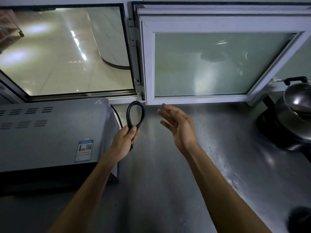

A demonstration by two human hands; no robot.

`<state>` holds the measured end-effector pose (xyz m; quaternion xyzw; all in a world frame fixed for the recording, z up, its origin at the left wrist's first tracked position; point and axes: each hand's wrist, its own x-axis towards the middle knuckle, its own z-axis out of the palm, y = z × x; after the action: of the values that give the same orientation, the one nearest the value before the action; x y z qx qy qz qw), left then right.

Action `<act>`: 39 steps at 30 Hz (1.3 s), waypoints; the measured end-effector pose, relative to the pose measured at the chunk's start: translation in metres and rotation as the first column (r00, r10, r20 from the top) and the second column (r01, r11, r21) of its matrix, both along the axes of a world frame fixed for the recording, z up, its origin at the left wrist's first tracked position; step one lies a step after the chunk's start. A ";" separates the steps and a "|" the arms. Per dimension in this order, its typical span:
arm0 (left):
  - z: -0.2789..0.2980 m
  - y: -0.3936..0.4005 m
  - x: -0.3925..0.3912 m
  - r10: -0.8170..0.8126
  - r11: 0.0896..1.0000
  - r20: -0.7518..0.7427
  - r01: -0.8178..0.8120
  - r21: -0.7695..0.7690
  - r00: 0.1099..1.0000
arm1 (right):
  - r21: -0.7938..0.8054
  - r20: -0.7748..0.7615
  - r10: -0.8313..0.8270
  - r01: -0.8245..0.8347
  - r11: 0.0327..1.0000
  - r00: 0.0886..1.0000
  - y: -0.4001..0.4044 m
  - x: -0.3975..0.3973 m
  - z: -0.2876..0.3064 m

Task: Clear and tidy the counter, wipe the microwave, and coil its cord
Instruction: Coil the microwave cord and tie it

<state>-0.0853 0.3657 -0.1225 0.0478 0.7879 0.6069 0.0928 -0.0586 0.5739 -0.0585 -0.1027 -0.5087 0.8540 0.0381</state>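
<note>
One grey steel bench [168, 174] is filling the lower part of the view, its surface showing pale streaks toward the right. Behind it two window panels are standing side by side: one clear pane [64, 51] on the left is looking out onto a glossy tiled floor, and one frosted pane in a white frame [218, 64] on the right is swinging inward over the bench on its hinges.

One grey microwave [50, 135] is sitting on the bench at the left, its vented top facing up, with one blue-edged label [84, 150] near its right edge and one small heat-warning triangle [98, 101] at its back corner. At the far right one metal wok [297, 101] with a black handle is resting on a dark burner, partly cut off by the frame. One dark blurred object [299, 219] is sitting at the lower right corner; I cannot tell what it is.

Two bare forearms are reaching in from below. The left hand [123, 142] is clenching round one black cord [136, 115], gathered into a single upright bundle of loops just beside the microwave's right rear corner, above the bench; a strand of it is running back behind the microwave. The right hand [178, 126] is hanging released, fingers spread and relaxed, near the loop but apart from it, holding nothing.
</note>
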 end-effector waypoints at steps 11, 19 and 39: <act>-0.006 0.002 0.002 -0.094 0.989 -0.035 0.089 -0.114 0.995 | 0.613 -0.023 0.063 -0.036 0.790 0.998 0.003 -0.008 0.010; 0.001 0.012 -0.002 -0.167 0.945 -0.006 0.158 -0.286 0.986 | 0.886 0.085 0.284 -0.203 0.416 0.955 0.006 -0.025 0.016; 0.012 0.005 -0.004 -0.322 0.895 -0.050 0.287 -0.341 0.945 | 0.580 0.292 0.492 -0.561 0.591 0.820 0.005 -0.037 0.006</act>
<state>-0.0889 0.3705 -0.1102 0.1864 0.8645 0.4413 0.1519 -0.0961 0.5790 -0.0526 0.0291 -0.7774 0.5926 -0.2089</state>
